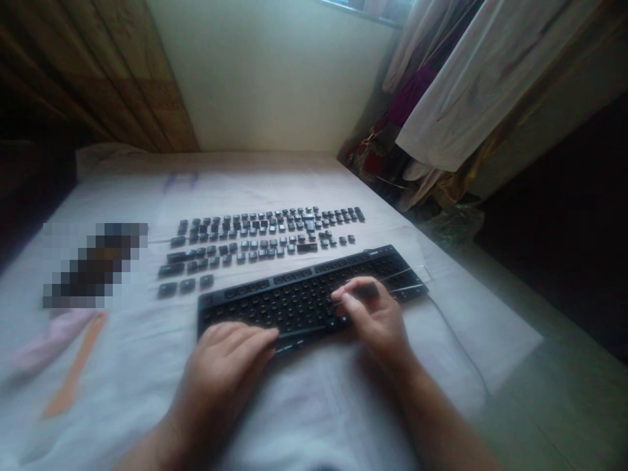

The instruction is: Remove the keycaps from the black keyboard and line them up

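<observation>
A black keyboard (294, 301) with its keycaps removed from most of the board lies at a slant on the white cloth. My left hand (233, 356) is closed over its front left edge, fingers together on the frame. Above the right half of the board, my right hand (375, 314) is closed around the dark handle of a wire keycap puller (411, 270). The puller's thin wires stick out to the right, over the number-pad end. Behind the keyboard, loose black keycaps (245, 248) sit in rows that follow a keyboard layout.
A flat orange tool like a spatula (78, 366) and a pink cloth (59, 337) lie at the left, below a blurred-out object (95, 265). The keyboard's cable (461, 340) runs off to the right. Clothes (451, 98) hang beyond the table's right edge.
</observation>
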A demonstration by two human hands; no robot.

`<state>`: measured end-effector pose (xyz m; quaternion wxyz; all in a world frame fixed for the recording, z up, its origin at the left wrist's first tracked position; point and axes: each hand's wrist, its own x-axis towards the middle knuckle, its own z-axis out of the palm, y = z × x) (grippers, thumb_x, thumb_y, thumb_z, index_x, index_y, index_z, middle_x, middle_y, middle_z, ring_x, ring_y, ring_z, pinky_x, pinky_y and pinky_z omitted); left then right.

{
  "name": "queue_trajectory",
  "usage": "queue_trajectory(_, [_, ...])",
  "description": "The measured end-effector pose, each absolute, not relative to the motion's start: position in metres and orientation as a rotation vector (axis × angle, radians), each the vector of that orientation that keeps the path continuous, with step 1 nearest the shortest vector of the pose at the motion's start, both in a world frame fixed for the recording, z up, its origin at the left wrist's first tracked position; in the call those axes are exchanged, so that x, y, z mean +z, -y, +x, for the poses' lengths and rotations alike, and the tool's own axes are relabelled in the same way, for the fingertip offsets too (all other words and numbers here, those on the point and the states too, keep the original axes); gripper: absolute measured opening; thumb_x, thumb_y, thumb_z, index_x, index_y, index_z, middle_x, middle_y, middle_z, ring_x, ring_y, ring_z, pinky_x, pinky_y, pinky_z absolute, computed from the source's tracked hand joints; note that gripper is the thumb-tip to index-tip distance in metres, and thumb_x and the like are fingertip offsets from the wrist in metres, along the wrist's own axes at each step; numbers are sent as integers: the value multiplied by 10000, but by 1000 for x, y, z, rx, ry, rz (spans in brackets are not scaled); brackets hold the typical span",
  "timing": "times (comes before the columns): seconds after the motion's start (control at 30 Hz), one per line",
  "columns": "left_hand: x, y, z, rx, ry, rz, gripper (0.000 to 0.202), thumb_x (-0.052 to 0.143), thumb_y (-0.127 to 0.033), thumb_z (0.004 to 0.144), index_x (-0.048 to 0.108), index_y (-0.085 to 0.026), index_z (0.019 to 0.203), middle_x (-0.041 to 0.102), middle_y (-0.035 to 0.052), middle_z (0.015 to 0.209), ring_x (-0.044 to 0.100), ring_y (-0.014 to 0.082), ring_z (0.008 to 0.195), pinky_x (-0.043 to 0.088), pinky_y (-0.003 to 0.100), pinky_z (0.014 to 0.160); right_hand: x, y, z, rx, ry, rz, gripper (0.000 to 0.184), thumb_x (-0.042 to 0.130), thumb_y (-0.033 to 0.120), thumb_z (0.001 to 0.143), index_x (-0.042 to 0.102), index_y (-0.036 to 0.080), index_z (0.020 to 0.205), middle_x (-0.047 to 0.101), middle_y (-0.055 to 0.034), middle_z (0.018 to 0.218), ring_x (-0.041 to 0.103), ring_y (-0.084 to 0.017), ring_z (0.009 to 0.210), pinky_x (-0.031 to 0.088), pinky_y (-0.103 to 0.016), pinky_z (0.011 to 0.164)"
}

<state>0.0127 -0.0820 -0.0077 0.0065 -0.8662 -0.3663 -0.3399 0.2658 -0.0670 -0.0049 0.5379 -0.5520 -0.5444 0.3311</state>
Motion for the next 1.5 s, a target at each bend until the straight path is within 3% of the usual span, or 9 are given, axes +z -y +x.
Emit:
queue_trajectory(0.17, [-7, 81, 10, -1018, 1017, -2749, 180, 504, -149, 959, 664, -180, 1036, 761, 24, 847, 668, 178, 762, 468, 329, 751, -5, 66, 266, 764, 1297, -1320, 90, 637, 300, 857, 600, 221, 881, 747, -22, 797, 683, -147, 611, 556, -265, 573])
queue_trajectory(0.33, [-4, 75, 7, -937, 1072, -2756, 179, 518, -238, 964, 682, -175, 999, 753, 32, 836, 653, 200, 762, 459, 345, 741, -6, 68, 267, 803, 1315, -1348, 97, 650, 301, 855, 610, 215, 878, 741, -16, 758, 671, -138, 579, 549, -252, 555])
queue_trajectory(0.53, [1, 74, 13, -817, 1115, -2737, 273, 462, -243, 983, 677, -203, 820, 701, 11, 720, 601, 201, 688, 420, 350, 710, -6, 67, 270, 792, 1303, -1375, 121, 659, 323, 843, 613, 214, 867, 736, -8, 719, 663, -138, 549, 547, -248, 537])
queue_trajectory(0.93, [1, 72, -11, -1088, 1532, -3011, 254, 474, -307, 975, 685, -248, 846, 718, -16, 741, 657, 138, 652, 502, 230, 591, 0, 68, 264, 836, 1358, -1329, 65, 605, 265, 832, 598, 213, 793, 721, -16, 692, 647, -141, 563, 540, -245, 529])
queue_trajectory(1.03, [2, 72, -10, -1090, 1545, -3035, 258, 482, -308, 967, 680, -240, 817, 710, -7, 723, 654, 141, 644, 505, 230, 592, 1, 70, 258, 906, 1364, -1273, 63, 582, 258, 833, 613, 214, 799, 731, -29, 745, 657, -146, 598, 545, -240, 521])
queue_trajectory(1.23, [9, 72, -7, -1038, 1508, -3099, 303, 453, -280, 969, 642, -237, 735, 675, -30, 663, 627, 127, 591, 477, 227, 553, 8, 73, 253, 976, 1501, -1279, 131, 628, 234, 810, 689, 199, 919, 702, -12, 659, 654, -150, 577, 528, -249, 545])
queue_trajectory(1.5, [13, 71, -6, -1020, 1514, -3144, 338, 432, -272, 971, 601, -232, 681, 647, -38, 628, 604, 122, 564, 449, 233, 529, 8, 74, 251, 1040, 1525, -1334, 108, 634, 256, 800, 712, 199, 848, 704, -17, 648, 652, -154, 565, 528, -251, 530])
